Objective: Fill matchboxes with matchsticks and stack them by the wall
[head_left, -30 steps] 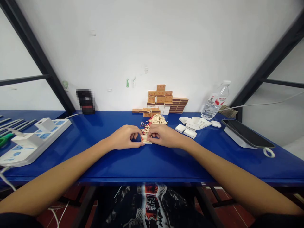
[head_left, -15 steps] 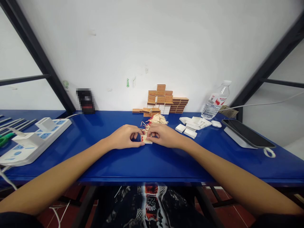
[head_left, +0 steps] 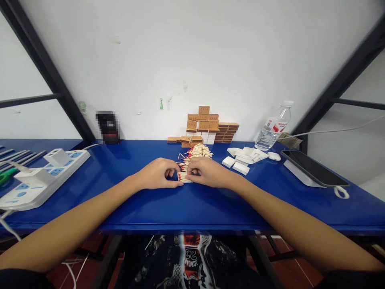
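Both my hands rest on the blue table (head_left: 186, 204) at its middle, fingers curled toward each other. Between them lies a small white matchbox tray (head_left: 183, 178) filled with red-tipped matches. My left hand (head_left: 159, 174) pinches its left end and my right hand (head_left: 207, 171) pinches its right end. Just behind my fingers lies a loose heap of matches (head_left: 195, 153). Further back, against the wall, stands a stack of brown matchbox sleeves (head_left: 207, 126).
Several empty white trays (head_left: 242, 157) lie to the right, with a water bottle (head_left: 273, 127), a white earbud case (head_left: 273, 156) and a phone on a stand (head_left: 313, 168). A white power strip (head_left: 39, 178) lies at left, beside green-handled tools (head_left: 7, 174).
Hardly anything differs; my fingers have shifted slightly on the tray and both hands stay in place.
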A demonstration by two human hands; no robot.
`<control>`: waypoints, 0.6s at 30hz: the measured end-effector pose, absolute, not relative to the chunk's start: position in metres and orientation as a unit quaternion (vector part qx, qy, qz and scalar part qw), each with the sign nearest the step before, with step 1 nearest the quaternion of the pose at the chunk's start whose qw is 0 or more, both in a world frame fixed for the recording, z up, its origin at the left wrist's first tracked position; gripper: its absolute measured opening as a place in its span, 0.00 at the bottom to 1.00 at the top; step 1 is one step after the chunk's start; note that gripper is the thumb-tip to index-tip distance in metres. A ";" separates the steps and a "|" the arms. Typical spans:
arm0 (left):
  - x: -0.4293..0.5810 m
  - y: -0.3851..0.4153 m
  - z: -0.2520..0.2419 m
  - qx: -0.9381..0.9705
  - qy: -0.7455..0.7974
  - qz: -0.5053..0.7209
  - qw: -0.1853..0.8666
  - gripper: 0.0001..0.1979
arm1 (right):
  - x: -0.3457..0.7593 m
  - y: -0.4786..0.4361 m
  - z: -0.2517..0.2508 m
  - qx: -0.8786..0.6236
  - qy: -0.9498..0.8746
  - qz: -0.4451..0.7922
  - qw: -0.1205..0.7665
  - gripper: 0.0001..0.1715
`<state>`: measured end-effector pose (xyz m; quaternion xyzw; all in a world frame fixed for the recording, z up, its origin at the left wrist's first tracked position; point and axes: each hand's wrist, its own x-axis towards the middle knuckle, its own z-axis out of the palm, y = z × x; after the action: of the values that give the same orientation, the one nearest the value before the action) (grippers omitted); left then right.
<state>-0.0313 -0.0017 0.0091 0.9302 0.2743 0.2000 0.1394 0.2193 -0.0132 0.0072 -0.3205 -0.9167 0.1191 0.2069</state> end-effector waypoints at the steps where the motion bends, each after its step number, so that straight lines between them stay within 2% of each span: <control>1: -0.031 -0.002 0.009 0.931 0.273 0.199 0.140 0.16 | 0.219 -0.014 0.007 -0.320 -0.918 0.117 0.205 0.12; 4: -0.030 -0.003 0.010 0.931 0.272 0.196 0.145 0.17 | 0.219 -0.013 0.008 -0.314 -0.919 0.113 0.210 0.14; 10: -0.032 -0.003 0.011 0.929 0.281 0.187 0.151 0.18 | 0.223 -0.007 0.006 -0.366 -0.890 0.086 0.259 0.10; 18: -0.032 -0.008 0.016 0.931 0.281 0.166 0.166 0.13 | 0.221 -0.001 -0.001 -0.437 -0.873 0.077 0.204 0.12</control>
<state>-0.0316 -0.0082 0.0159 0.9306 0.2808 0.1664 0.1657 0.2214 -0.0008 -0.0013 -0.4367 -0.8728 0.0766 0.2043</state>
